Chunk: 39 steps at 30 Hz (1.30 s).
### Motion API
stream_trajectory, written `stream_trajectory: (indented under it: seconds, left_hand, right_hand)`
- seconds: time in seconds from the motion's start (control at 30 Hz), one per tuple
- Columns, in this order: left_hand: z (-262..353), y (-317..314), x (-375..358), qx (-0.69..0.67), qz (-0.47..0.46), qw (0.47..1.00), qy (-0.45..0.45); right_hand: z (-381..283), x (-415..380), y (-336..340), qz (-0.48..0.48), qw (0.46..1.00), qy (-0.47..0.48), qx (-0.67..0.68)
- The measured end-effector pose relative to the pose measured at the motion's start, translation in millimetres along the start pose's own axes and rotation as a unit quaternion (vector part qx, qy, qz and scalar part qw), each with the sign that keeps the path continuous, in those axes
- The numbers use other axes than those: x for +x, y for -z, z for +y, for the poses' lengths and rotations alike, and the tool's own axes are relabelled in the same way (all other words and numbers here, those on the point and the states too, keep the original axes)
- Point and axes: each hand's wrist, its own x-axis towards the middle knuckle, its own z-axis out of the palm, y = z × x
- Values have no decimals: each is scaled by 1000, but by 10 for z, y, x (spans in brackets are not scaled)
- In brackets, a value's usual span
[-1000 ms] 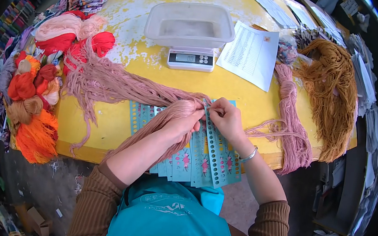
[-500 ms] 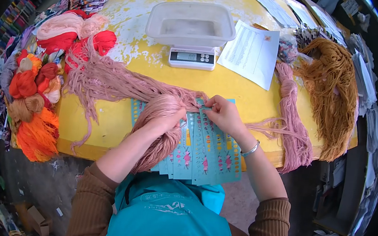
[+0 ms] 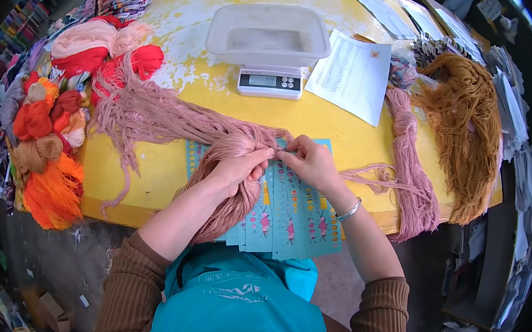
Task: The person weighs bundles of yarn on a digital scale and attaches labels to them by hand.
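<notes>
My left hand (image 3: 243,168) is closed around the upper end of a thick dusty-pink thread skein (image 3: 225,204), which hangs down past the table's front edge. Close beside it, my right hand (image 3: 311,164) pinches strands at the skein's top, its fingertips nearly meeting the left thumb. Beneath both hands lie several overlapping teal printed cards (image 3: 299,219) with flower pictures and rows of coloured dots. Behind the hands, a long loose bundle of mauve thread (image 3: 173,116) stretches leftward. To the right, a tied mauve skein (image 3: 404,162) trails a few strands toward my right wrist.
A digital scale (image 3: 270,82) carries a clear plastic tub (image 3: 269,35) on the yellow table (image 3: 165,187). Printed paper (image 3: 352,74) lies beside it. Orange and red skeins (image 3: 54,181) pile up at left; a brown thread bundle (image 3: 466,136) hangs over the right edge.
My right hand has moved slightly left and down, closing on strands next to my left hand. My left hand has shifted a little right, its thumb now extended toward the right fingertips.
</notes>
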Motion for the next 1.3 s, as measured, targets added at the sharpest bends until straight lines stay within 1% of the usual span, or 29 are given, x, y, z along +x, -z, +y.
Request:
stream_trajectory:
  seconds: [0.07, 0.1, 0.13, 0.2, 0.23, 0.27, 0.3, 0.33, 0.37, 0.4, 0.43, 0.47, 0.5, 0.53, 0.57, 0.63, 0.67, 0.7, 0.73, 0.77, 0.83, 0.87, 0.93, 1.0, 1.07, 1.13, 1.17, 1.23, 1.3]
  left_hand:
    - [16, -44, 5, -20, -54, 998, -3]
    - [20, -69, -3, -20, -54, 998, -3]
    - [42, -109, -28, -16, -83, 996, 3]
    - [63, -188, -55, -7, -142, 990, 14]
    - [43, -209, -36, -7, -143, 990, 14]
    - [14, -220, -4, -14, -113, 993, 10]
    - [-10, -232, 25, -22, -83, 996, 5]
    - [-23, -251, 49, -22, -83, 996, 5]
    - [-31, -273, 78, 49, -75, 996, -31]
    - [-37, -301, 108, 119, -66, 988, -67]
    - [-33, -328, 135, 160, -66, 981, -87]
    - [-65, -333, 190, 160, -66, 981, -87]
    - [-123, -321, 266, 254, -67, 945, -197]
    - [-160, -308, 318, 342, -65, 888, -301]
    - [-200, -283, 360, 342, -65, 888, -301]
    - [-243, -239, 418, 511, 53, 781, -356]
    - [-125, -266, 319, 511, 53, 780, -357]
    - [-5, -274, 198, 286, -32, 933, -215]
    - [85, -272, 110, 33, -115, 992, -49]
    - [95, -242, 74, -168, -95, 980, 44]
    - [261, -14, -165, -191, -138, 972, 0]
    - [307, 122, -275, -259, -160, 952, -5]
    - [213, 561, -369, -317, -172, 931, -53]
    - [277, 966, -592, -472, -206, 851, -102]
    - [455, 1301, -901, -517, -163, 816, -203]
    - [537, 1581, -1058, -538, -175, 771, -291]
    - [525, 1588, -1090, -539, -175, 770, -293]
    - [509, 1558, -1172, -394, -25, 861, -320]
    - [448, 1305, -1109, -265, 82, 929, -245]
  right_hand:
    - [5, -5, -15, 0, 1000, 5, -19]
    - [31, -3, -34, 9, 999, 24, -26]
    - [52, 1, -49, 18, 998, 43, -34]
    - [67, 17, -65, 17, 999, 29, -12]
    - [80, 27, -72, 16, 1000, 15, 10]
    - [123, 54, -80, 16, 1000, 14, 10]
    - [188, 92, -91, 3, 996, 12, 85]
    - [222, 111, -97, -11, 987, 9, 160]
    - [253, 116, -105, -11, 987, 9, 160]
    - [284, 117, -106, -35, 982, 24, 186]
    - [291, 112, -95, -60, 975, 39, 212]
    - [296, 113, -85, -60, 975, 39, 211]
    - [299, 118, -77, -76, 956, 44, 280]
    - [274, 115, -62, -91, 932, 49, 348]
    - [252, 107, -37, -91, 932, 49, 348]
    - [183, 91, 48, -118, 964, 20, 239]
    - [142, 93, 67, -117, 964, 20, 238]
    - [93, 91, 72, -109, 974, -2, 198]
    - [63, 88, 77, -100, 982, -26, 159]
    - [48, 84, 78, -98, 982, -27, 158]
    - [25, 86, 73, -99, 987, -20, 127]
    - [57, 97, 51, -98, 987, -19, 128]
    - [147, 126, -21, -87, 987, 6, 136]
    - [24, 81, 39, -91, 989, -14, 120]
    - [-7, 70, 22, -96, 990, -34, 102]
    - [40, 90, -26, -65, 997, -12, 39]
    - [44, 77, -28, -65, 997, -10, 38]
    - [7, 57, -51, -54, 998, -15, 5]
    - [-95, -44, 18, -56, 998, 6, 6]
